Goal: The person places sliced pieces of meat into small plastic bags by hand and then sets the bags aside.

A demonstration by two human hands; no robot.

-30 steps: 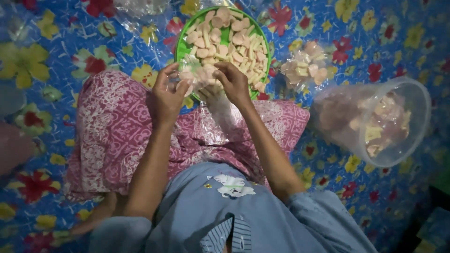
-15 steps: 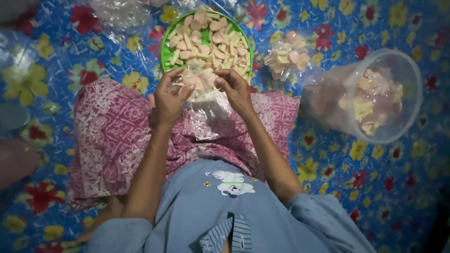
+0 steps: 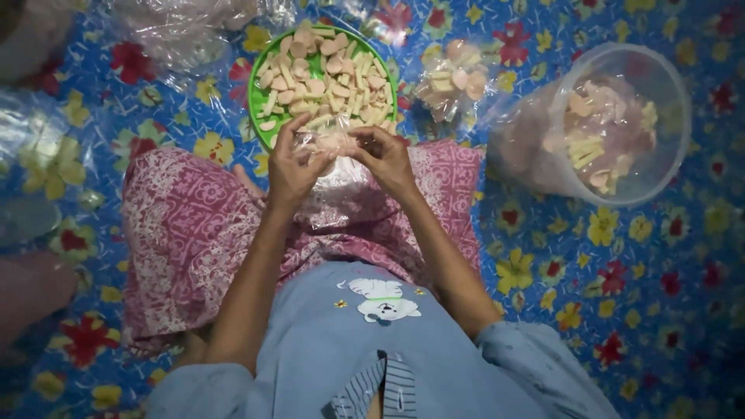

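Observation:
My left hand (image 3: 293, 164) and my right hand (image 3: 386, 157) together pinch the top of a small clear plastic bag (image 3: 335, 180) that hangs over my pink patterned lap (image 3: 194, 233). The bag holds a few pale cracker pieces near its mouth. Just beyond my fingers stands a green round basket (image 3: 256, 93) heaped with pale stick-shaped and round crackers (image 3: 326, 77).
A filled, closed bag of crackers (image 3: 454, 77) lies right of the basket. A large clear tub (image 3: 613, 124) lined with plastic and holding more crackers stands at the right. Loose clear plastic bags (image 3: 178, 31) lie at the top left on the blue flowered mat (image 3: 636, 295).
The view has shifted slightly, so the basket and tub appear lower. My hands have drawn a little back from the basket, still working the small bag's mouth.

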